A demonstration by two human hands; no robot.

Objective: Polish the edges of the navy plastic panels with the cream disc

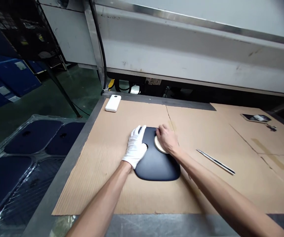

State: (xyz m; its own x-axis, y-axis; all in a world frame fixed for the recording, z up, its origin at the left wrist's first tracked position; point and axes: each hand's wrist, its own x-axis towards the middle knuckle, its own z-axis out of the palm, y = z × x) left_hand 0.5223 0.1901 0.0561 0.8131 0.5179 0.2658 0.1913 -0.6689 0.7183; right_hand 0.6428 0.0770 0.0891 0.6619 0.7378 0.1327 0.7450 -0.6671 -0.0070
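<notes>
A dark navy, rounded panel (158, 168) with a small hole lies flat on the cardboard. My left hand (135, 148), in a white glove, rests on its left side with the fingers stretched out and the thumb by the hole. On the panel's upper right is a round cream-coloured disc (158, 145), partly hidden under my right hand; whether it is a tape roll or a pad I cannot tell. My bare right hand (167, 137) has its fingers curled over this disc and is slightly blurred.
Cardboard (102, 171) covers the metal table (137, 225). A white power bank-like device (113, 103) sits at the back left. To the right lie a slim cutter knife (216, 161), a phone (255, 118) and keys (271, 127). Plastic-wrapped dark panels (33, 136) are stacked left of the table.
</notes>
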